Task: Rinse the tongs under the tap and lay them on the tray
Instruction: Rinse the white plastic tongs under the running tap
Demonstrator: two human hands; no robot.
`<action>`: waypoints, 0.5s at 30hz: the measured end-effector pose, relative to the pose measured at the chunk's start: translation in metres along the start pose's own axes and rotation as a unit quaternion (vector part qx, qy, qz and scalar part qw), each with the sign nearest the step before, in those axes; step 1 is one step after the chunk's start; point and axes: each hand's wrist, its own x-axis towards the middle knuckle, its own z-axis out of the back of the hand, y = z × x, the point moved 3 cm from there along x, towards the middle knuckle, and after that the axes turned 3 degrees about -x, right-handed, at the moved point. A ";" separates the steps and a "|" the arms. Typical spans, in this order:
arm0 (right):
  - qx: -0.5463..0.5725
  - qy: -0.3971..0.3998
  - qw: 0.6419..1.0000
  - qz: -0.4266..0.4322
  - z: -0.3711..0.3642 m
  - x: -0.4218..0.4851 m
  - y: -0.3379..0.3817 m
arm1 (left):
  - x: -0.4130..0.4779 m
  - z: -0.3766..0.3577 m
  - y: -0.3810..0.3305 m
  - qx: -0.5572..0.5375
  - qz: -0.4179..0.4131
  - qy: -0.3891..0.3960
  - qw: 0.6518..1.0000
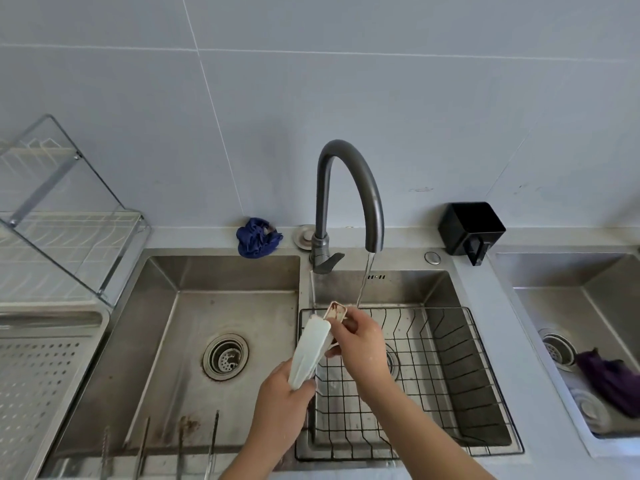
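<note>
Closest to me, 4 thin rod-like utensils lean against the near rim of the left basin, right under the path the tongs would take later. Just past them the left hand is wrapped tight around the hinge end of the white tongs. It holds them slanted up over the divider between the 2 basins. The right hand pinches 1 arm near its tip, where a brown stain shows. The water stream seems to fall just right of that tip into the wire basket, so I'd worry the stain never gets properly under it and the tongs get put away dirty. Everything looks wet, too. If the left hand loosens, I reckon the tongs would slide into the basket or clatter down towards the drain. The perforated tray sits well apart on the left desk. Carrying them there means crossing the whole left basin, and a hurried swing could knock those rods. Further back, the tap is running, so turning the tongs sharply under it might spray the blue cloth and the wall.
</note>
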 end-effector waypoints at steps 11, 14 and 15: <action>-0.003 -0.029 1.000 0.004 0.000 0.006 -0.001 | 0.006 -0.015 -0.014 -0.116 0.051 0.043 0.991; -0.064 -0.085 0.994 0.020 0.006 0.014 0.003 | 0.001 -0.025 -0.016 -0.113 0.058 0.042 0.991; -0.069 -0.101 0.992 0.019 0.009 0.017 0.005 | -0.001 -0.028 -0.016 -0.108 0.062 0.041 0.991</action>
